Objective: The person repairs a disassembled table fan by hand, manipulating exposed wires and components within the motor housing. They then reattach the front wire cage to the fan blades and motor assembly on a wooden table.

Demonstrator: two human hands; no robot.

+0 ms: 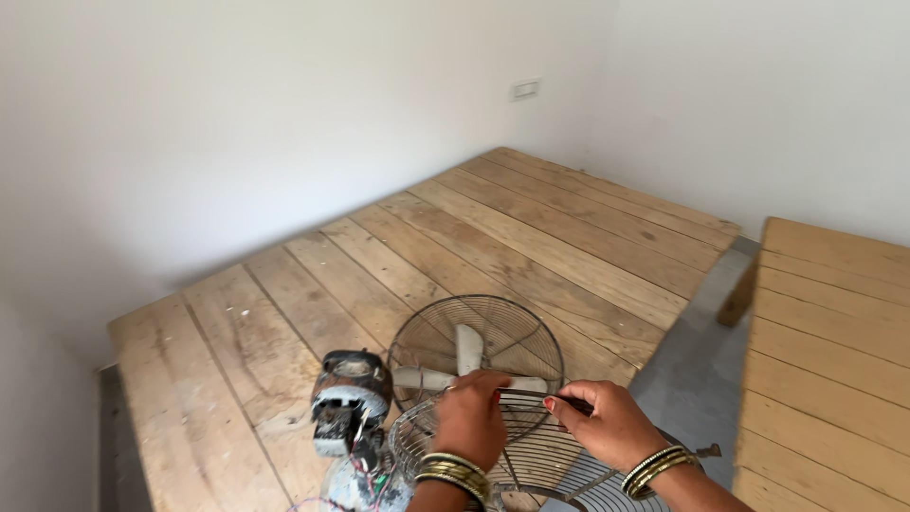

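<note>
Hands at near wire guard (531, 446), which lies on the wooden bench (237, 351) just before the bladed guard half (477, 346). Left hand (471, 417) closed on the rim; right hand (607, 424) pinches it. Best practice: even pressure around the rim, fingers clear of the wires.
</note>
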